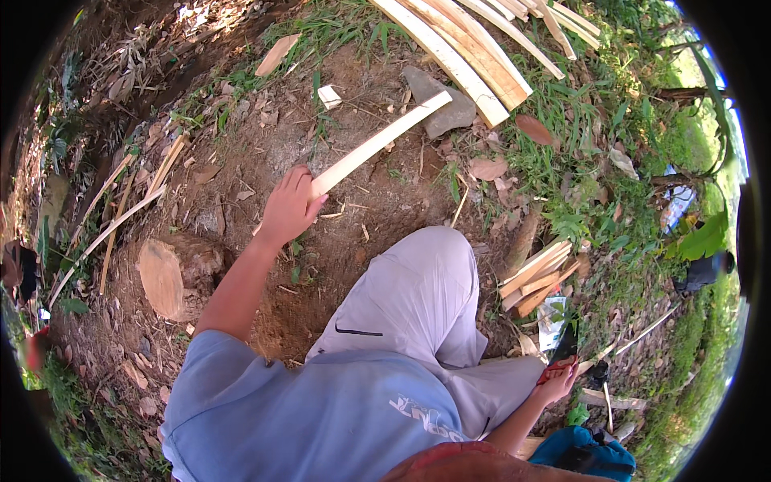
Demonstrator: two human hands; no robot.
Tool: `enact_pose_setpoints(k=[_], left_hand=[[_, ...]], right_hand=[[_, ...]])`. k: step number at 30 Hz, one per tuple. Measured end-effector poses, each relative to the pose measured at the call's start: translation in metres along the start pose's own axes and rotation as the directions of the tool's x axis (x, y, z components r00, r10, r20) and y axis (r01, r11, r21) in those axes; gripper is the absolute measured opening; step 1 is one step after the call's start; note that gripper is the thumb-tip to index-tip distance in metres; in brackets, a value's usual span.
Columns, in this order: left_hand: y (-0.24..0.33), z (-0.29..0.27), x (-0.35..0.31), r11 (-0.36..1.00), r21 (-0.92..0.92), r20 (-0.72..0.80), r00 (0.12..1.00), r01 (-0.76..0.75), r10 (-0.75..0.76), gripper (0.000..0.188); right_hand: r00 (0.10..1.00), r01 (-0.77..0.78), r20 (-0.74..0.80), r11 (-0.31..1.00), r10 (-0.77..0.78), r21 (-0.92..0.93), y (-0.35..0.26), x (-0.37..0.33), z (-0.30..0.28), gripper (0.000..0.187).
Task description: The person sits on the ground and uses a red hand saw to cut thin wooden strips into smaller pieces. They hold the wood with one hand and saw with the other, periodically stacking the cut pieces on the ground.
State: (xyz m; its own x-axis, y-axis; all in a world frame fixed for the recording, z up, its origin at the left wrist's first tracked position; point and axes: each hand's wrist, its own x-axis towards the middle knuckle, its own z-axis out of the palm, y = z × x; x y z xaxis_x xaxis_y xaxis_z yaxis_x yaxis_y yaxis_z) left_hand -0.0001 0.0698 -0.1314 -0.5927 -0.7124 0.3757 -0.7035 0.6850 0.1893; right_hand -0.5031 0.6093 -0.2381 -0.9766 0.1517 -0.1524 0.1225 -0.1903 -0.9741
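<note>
My left hand (287, 202) is closed around a long, pale wooden strip (384, 138), out ahead of my bent knee. From my fingers the strip slants up to the right, and its far end lies over a flat grey stone (442, 108). Low on the right, beside my leg, my right hand (556, 386) grips the red handle of a knife (567, 344). Its dark blade points away from me, near a small white packet (551, 321); the blade's full shape is hard to make out.
Several long boards (462, 56) lie at the far right on grass. A cut log (163, 277) rests left of my left arm, near thin sticks (112, 229). Short split wood pieces (536, 279) are stacked right of my knee. A blue bag (582, 454) sits at lower right.
</note>
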Motion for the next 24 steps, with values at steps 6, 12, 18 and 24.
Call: enact_pose_setpoints(k=[6, 12, 18, 24], left_hand=[[0.007, 0.0, 0.01, 0.999, 0.043, -0.042, 0.999, 0.03, -0.028, 0.044], [0.013, 0.005, 0.008, 0.996, 0.042, -0.115, 0.99, 0.085, -0.08, 0.044], [0.013, 0.007, 0.009, 0.991, 0.028, -0.111, 0.986, 0.131, -0.127, 0.044], [0.011, 0.0, 0.009, 0.988, -0.017, -0.079, 0.985, 0.15, -0.151, 0.046]], right_hand=[[1.0, 0.011, 0.007, 1.0, -0.011, 0.004, -0.001, 0.003, 0.0, 0.043], [0.999, -0.042, 0.029, 0.996, 0.04, 0.077, -0.003, 0.006, -0.002, 0.044], [0.995, -0.071, 0.089, 0.961, 0.049, 0.266, -0.026, 0.012, -0.012, 0.051], [0.942, 0.307, 0.105, 0.945, -0.319, 0.113, -0.119, -0.071, 0.068, 0.052]])
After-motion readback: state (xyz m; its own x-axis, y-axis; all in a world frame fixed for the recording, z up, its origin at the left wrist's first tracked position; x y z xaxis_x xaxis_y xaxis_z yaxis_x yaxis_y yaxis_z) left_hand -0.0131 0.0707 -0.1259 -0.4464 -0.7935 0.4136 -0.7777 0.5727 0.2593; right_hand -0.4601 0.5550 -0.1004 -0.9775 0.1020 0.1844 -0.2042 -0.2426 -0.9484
